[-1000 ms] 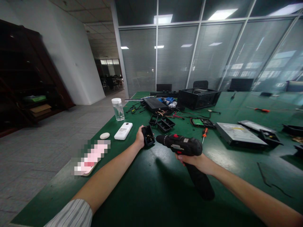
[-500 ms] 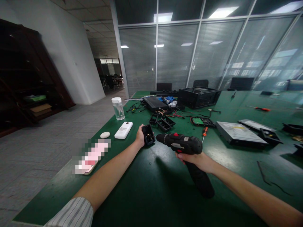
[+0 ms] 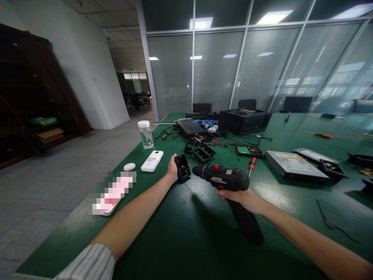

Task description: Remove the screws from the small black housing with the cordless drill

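My left hand [image 3: 172, 169] is closed round a small black box-shaped part [image 3: 183, 167], held upright on the green table [image 3: 180, 233] with its open side facing me. My right hand [image 3: 243, 198] grips the handle of a black cordless drill [image 3: 225, 179]. The drill's nose points left, its tip right beside the black part. Both forearms reach forward over the table; a striped sleeve shows at my left elbow.
A white remote-like device [image 3: 152, 161], a small white oval [image 3: 129, 167] and a clear bottle [image 3: 145, 134] lie to the left. Behind are black trays [image 3: 203, 152], a black crate [image 3: 244, 120], a circuit board [image 3: 249, 151], a red screwdriver [image 3: 251, 163], an optical drive [image 3: 294, 165] and cables.
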Motion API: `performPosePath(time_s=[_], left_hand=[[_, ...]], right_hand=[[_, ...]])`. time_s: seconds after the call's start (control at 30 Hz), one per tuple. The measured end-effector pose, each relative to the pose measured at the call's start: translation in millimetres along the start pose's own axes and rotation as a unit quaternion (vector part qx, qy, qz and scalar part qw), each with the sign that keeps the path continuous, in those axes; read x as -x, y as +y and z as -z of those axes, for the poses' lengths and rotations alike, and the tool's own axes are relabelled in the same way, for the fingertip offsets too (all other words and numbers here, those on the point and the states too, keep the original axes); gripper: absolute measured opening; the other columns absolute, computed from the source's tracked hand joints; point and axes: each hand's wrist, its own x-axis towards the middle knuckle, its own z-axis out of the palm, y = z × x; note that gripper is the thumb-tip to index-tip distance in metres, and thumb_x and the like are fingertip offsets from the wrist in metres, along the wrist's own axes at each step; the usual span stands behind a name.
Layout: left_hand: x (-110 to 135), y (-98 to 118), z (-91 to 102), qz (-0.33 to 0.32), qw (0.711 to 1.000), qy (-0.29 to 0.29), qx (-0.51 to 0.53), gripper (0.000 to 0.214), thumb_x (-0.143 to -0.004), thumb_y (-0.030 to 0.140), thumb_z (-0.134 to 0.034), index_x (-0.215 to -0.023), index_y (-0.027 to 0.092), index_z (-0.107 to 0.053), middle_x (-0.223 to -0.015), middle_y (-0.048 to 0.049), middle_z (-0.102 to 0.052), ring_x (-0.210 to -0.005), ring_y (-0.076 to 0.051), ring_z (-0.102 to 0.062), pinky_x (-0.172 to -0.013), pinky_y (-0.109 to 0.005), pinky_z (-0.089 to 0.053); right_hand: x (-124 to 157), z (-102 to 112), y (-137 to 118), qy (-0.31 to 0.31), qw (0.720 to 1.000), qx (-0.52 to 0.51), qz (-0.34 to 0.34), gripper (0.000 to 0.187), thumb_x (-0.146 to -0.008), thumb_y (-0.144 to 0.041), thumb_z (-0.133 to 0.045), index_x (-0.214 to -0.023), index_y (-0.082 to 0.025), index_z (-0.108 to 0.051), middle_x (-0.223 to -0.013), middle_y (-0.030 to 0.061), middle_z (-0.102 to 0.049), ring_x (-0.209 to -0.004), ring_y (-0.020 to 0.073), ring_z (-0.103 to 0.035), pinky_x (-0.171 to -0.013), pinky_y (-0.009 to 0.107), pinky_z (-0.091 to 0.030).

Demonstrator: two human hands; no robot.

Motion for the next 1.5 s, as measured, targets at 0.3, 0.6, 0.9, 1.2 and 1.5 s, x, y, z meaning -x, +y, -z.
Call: performPosePath(time_s=[0.3, 0.6, 0.9, 1.2, 1.5], left_hand=[[-0.2, -0.1, -0.1, 0.009, 1.0, -0.001, 0.012, 0.043, -0.082, 0.052, -0.042, -0.077, 0.013, -0.06, -0.064, -0.0093, -0.063, -0.06, -0.025, -0.065, -0.056, -0.039, -0.052], [0.1, 0.2, -0.2, 0.008, 1.0, 0.0, 0.007, 0.044, -0.082, 0.052, -0.041, -0.077, 0.013, -0.061, -0.064, -0.0097, -0.063, -0.061, -0.026, -0.065, -0.056, -0.039, -0.052], [-0.7, -0.4, 0.3, 0.015, 1.0, -0.003, 0.017, 0.046, -0.082, 0.053, -0.041, -0.078, 0.012, -0.062, -0.064, -0.0099, -0.064, -0.06, -0.025, -0.065, -0.056, -0.038, -0.052], [-0.8, -0.6, 0.2, 0.007, 1.0, 0.0, 0.003, 0.047, -0.081, 0.055, -0.04, -0.076, 0.013, -0.06, -0.064, -0.0102, -0.064, -0.06, -0.025, -0.065, -0.057, -0.038, -0.052], [0.9, 0.0, -0.6, 0.001, 1.0, -0.005, -0.009, 0.048, -0.082, 0.056, -0.04, -0.077, 0.013, -0.06, -0.065, -0.0108, -0.064, -0.061, -0.025, -0.065, -0.056, -0.037, -0.052]], right_hand=[[-1.0, 0.8, 4.0, -0.007, 1.0, -0.016, 0.008, 0.026, -0.079, -0.042, -0.062, -0.084, -0.016, -0.059, -0.069, -0.0002, -0.054, -0.064, 0.0139, -0.048, -0.06, 0.029, -0.041], [-0.9, -1.1, 0.9, 0.001, 1.0, -0.018, 0.005, 0.029, -0.077, -0.045, -0.063, -0.084, -0.016, -0.059, -0.068, -0.0003, -0.053, -0.061, 0.0134, -0.047, -0.057, 0.028, -0.039], [-1.0, -1.4, 1.7, 0.004, 1.0, -0.027, 0.002, 0.03, -0.075, -0.046, -0.064, -0.081, -0.017, -0.059, -0.067, -0.0007, -0.053, -0.061, 0.0136, -0.047, -0.058, 0.028, -0.04], [-1.3, 1.1, 4.1, -0.007, 1.0, -0.012, -0.006, 0.026, -0.079, -0.043, -0.061, -0.081, -0.017, -0.059, -0.066, 0.0, -0.053, -0.063, 0.0147, -0.048, -0.06, 0.029, -0.041], [-0.2, 0.3, 1.9, -0.005, 1.0, -0.007, -0.001, 0.024, -0.08, -0.04, -0.061, -0.081, -0.016, -0.059, -0.069, 0.0006, -0.053, -0.063, 0.0141, -0.047, -0.059, 0.029, -0.04]])
